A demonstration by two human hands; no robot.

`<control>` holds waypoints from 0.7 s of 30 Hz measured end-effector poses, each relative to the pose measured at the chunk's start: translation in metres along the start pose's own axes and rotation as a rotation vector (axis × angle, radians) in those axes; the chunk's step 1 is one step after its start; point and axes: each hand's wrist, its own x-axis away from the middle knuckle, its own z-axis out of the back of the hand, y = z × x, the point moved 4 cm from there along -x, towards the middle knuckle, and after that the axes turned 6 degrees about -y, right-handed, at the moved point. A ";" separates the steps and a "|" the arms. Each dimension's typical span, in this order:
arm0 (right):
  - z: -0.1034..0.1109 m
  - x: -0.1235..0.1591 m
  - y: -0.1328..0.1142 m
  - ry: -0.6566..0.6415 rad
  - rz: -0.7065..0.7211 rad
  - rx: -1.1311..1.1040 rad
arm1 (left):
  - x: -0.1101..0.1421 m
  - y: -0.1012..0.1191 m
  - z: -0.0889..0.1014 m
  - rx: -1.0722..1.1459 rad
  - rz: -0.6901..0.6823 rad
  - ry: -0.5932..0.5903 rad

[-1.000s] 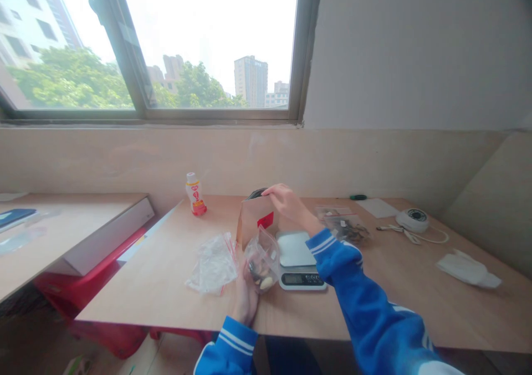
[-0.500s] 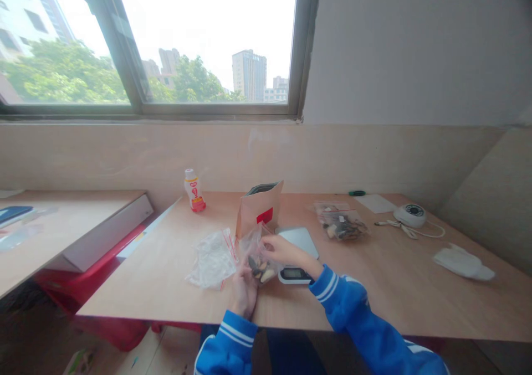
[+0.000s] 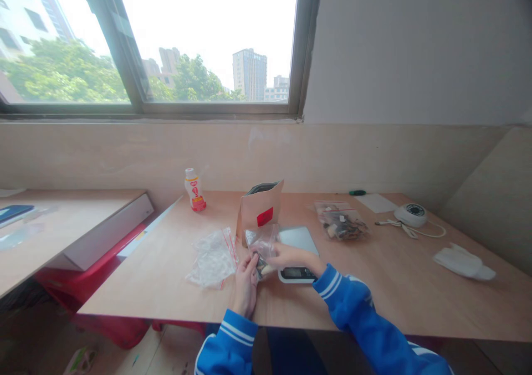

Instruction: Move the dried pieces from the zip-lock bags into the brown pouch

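A small clear zip bag with dark and pale pieces inside is held between both my hands above the wooden table. My left hand grips its lower left side with closed fingers. My right hand pinches its right side. Just right of the bag sits a small digital scale with a grey platform. Behind the bag stands an open brown paper pouch with a red label.
A pile of empty clear zip bags lies left of my hands. A filled zip bag lies to the right. A small drink bottle stands by the wall. A white round device with cable and white packet sit far right.
My right hand came back from the top of the brown pouch to the small bag and now pinches it. The bag has dropped lower, close to the scale's left edge.
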 end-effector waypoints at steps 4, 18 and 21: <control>0.003 0.004 0.009 -0.005 -0.024 -0.011 | -0.001 0.000 0.000 0.012 -0.019 -0.004; 0.001 0.018 0.000 0.011 0.004 -0.040 | 0.000 0.000 -0.001 0.009 -0.006 -0.029; 0.000 0.016 0.005 0.085 -0.012 -0.042 | 0.001 0.000 0.000 0.011 -0.010 -0.022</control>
